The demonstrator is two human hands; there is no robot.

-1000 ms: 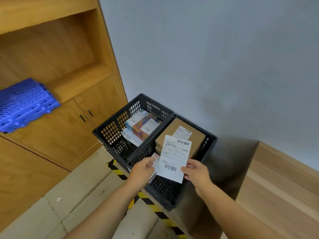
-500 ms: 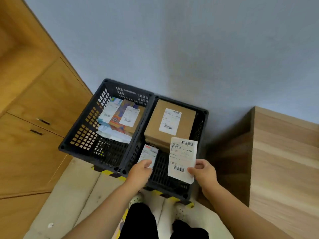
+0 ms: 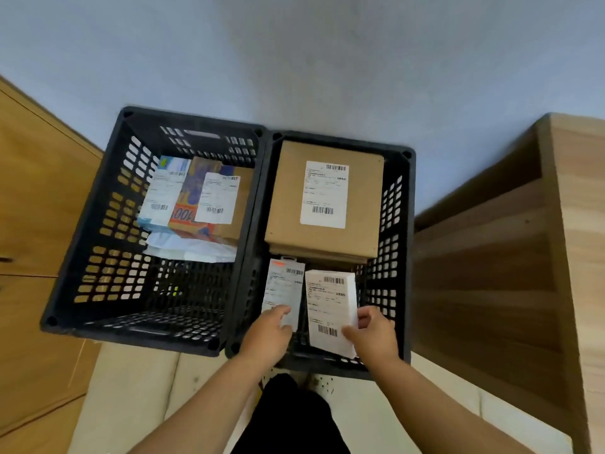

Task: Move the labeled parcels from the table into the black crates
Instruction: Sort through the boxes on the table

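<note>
Two black crates stand side by side on the floor below me, the left crate [image 3: 98,231] and the right crate [image 3: 397,224]. My left hand [image 3: 266,334] pinches a small narrow labeled parcel [image 3: 284,290] over the near end of the right crate. My right hand [image 3: 371,334] grips a wider white labeled parcel [image 3: 330,306] beside it, inside the same crate. A brown cardboard box [image 3: 288,204] with a white label fills the far end of that crate. The left crate holds a blue-white parcel [image 3: 163,191] and an orange-brown parcel [image 3: 196,198], both labeled.
A grey wall [image 3: 294,54] rises behind the crates. Wooden cabinet doors [image 3: 36,178] stand at the left, and a wooden table's side [image 3: 491,257] at the right. My legs and shoes [image 3: 288,407] are on the pale floor just before the crates.
My view tilted down and closer over the crates. Both hands carried their parcels forward and lower, from above the near rim into the near end of the right crate.
</note>
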